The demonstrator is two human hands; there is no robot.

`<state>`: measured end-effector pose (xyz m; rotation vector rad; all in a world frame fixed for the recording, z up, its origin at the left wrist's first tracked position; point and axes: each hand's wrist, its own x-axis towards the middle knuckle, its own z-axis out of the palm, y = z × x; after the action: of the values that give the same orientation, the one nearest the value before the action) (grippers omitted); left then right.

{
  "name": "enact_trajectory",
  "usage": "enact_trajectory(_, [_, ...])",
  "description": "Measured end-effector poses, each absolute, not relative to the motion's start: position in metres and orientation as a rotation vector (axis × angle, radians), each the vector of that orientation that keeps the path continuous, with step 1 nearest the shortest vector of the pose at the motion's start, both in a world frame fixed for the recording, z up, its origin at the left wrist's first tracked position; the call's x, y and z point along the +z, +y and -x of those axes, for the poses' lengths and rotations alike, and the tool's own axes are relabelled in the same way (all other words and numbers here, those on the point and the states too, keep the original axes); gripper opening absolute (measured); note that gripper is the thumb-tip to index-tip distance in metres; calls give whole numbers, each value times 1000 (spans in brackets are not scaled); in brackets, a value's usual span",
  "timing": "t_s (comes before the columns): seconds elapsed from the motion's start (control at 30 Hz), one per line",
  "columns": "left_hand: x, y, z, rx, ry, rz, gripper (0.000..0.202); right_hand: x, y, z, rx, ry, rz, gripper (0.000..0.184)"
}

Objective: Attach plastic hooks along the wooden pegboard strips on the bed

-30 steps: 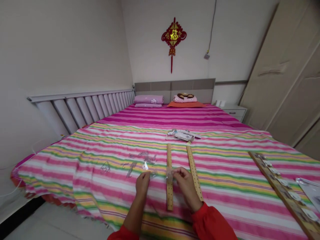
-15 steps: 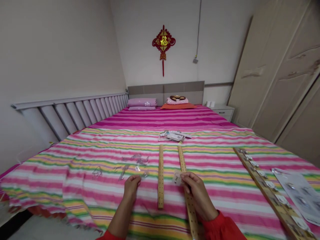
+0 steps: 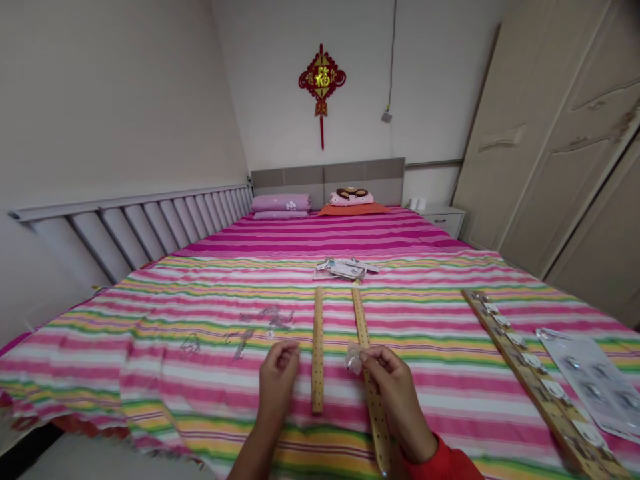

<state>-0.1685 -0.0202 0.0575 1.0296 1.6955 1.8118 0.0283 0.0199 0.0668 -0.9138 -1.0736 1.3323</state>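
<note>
My right hand [image 3: 393, 387] pinches a small clear plastic bag [image 3: 354, 358] between thumb and fingers. Something small and shiny shows in the bag, too small to name. Under that hand runs a perforated wooden strip [image 3: 361, 320], partly covered by it. My left hand [image 3: 279, 377] hovers left of a second perforated wooden strip [image 3: 318, 353], fingers loosely curled and slightly apart, with nothing visible in them. Just beyond it on the cloth lie a small round white piece [image 3: 271, 335] and crumpled clear plastic wrappers [image 3: 273, 317].
A long wooden strip [image 3: 520, 360] with a row of white-and-metal fittings lies at right, beside a blister pack [image 3: 590, 380]. Flat packages [image 3: 345, 268] are piled farther back. Another clear wrapper [image 3: 191, 343] lies left. Striped cloth [image 3: 210, 400] covers the bed.
My left hand has come right and turned, and the clear scrap at its fingertips no longer shows. My right hand still pinches the bag, which has tilted. The view has shifted slightly.
</note>
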Motion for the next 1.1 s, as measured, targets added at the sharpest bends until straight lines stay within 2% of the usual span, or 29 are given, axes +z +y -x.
enact_trajectory(0.17, [67, -40, 109, 1709, 1577, -1365, 15, 69, 5, -24, 1175, -1170, 901, 25])
enact_trajectory(0.37, [57, -39, 92, 1663, 1524, -1208, 19, 63, -14, -28, 887, -1491, 926, 19])
enact_trajectory(0.47, [60, -42, 91, 1624, 1489, -1170, 20, 67, -22, -34, 589, -1754, 878, 16])
enact_trajectory(0.6, [64, -48, 92, 1555, 1422, -1272, 21, 73, -28, -39, -28, -2012, 796, 19])
enact_trajectory(0.7, [65, -51, 93, 1477, 1425, -1367, 22, 80, -30, -42, -241, -2066, 798, 21])
enact_trajectory(0.8, [67, -52, 94, 1411, 1422, -1403, 19, 92, -30, -49, -236, -2093, 787, 24])
enact_trajectory(0.87, [67, -52, 94, 1385, 1377, -1307, 19, 101, -30, -56, -115, -2069, 767, 22])
enact_trajectory(1.0, [68, -53, 94, 1368, 1191, -736, 27, 109, -30, -70, 194, -1883, 791, 7])
enact_trajectory(1.1, [72, -57, 93, 1387, 1027, -443, 29, 103, -30, -76, 323, -1799, 802, 7])
